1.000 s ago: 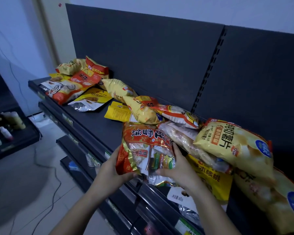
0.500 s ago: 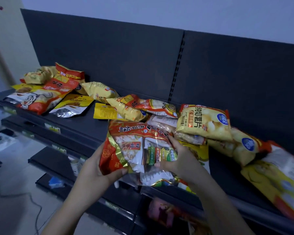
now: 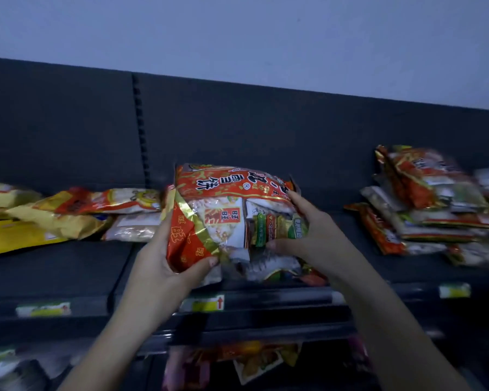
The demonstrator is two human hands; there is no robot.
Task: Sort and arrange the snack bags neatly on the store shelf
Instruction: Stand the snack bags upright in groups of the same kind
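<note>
I hold a red and gold rice-cracker bag in both hands above the front of the dark shelf. My left hand grips its lower left corner, thumb over the front. My right hand grips its right side, fingers round the edge. A second, clear-fronted bag shows under it, between my hands. To the right lies a stack of matching red bags. Yellow and red snack bags lie jumbled at the left.
The shelf's dark back panel rises behind the bags. Price labels run along the front rail. A lower shelf holds more snack packets. Bare shelf surface lies between the held bag and the red stack.
The view has swung right along the shelf with the bag in both hands. The left pile has slid to the frame's edge and the red stack on the right has come into sight.
</note>
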